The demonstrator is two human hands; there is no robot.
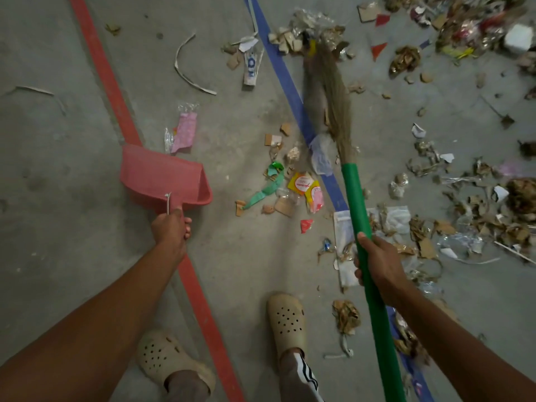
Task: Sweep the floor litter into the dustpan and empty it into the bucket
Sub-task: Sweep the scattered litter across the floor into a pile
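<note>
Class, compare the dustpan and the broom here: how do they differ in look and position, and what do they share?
The dustpan is pink, broad and short; the broom is long and thin, with a green handle and straw bristles. The left hand grips the dustpan; the right hand grips the broom. The dustpan is over the red line; the broom's bristles lie by the blue line. Shared: each is held by its handle.

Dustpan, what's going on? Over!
Left hand grips dustpan. Right hand grips broom, bristles in litter. No bucket in view.
</note>
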